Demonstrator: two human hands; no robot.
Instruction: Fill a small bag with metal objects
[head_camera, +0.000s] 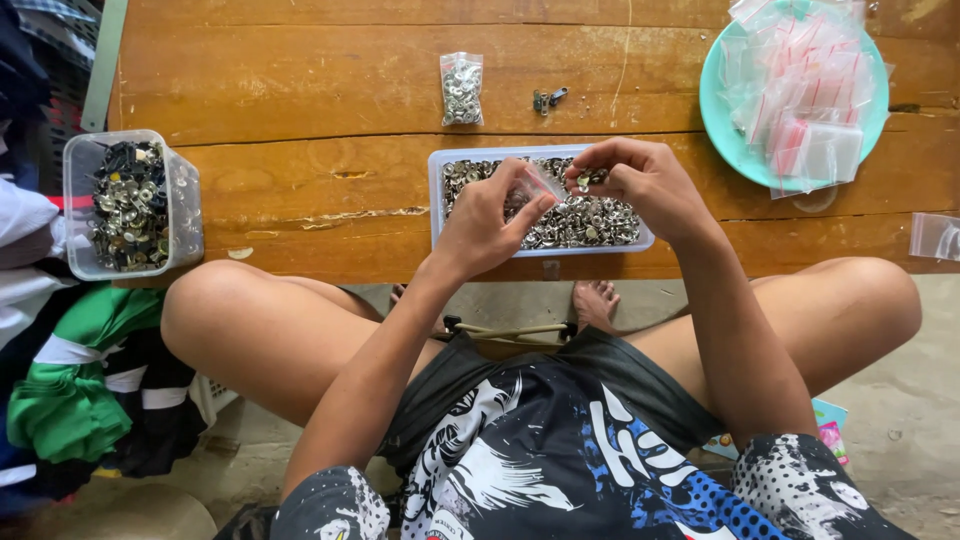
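My left hand (490, 215) pinches a small clear plastic bag (543, 184) by its mouth, above a clear rectangular tray (436, 200) filled with small silver metal snap pieces. My right hand (640, 180) holds a few of the silver pieces (585, 179) between its fingertips, right beside the bag's opening. Both hands hover over the tray on the low wooden table (300, 90).
A filled small bag of silver pieces (461, 89) and a small metal clip (548, 99) lie behind the tray. A teal plate (722, 120) with empty red-striped bags sits at the far right. A clear tub (180, 200) of dark and silver parts stands left. Folded clothes (70, 400) lie lower left.
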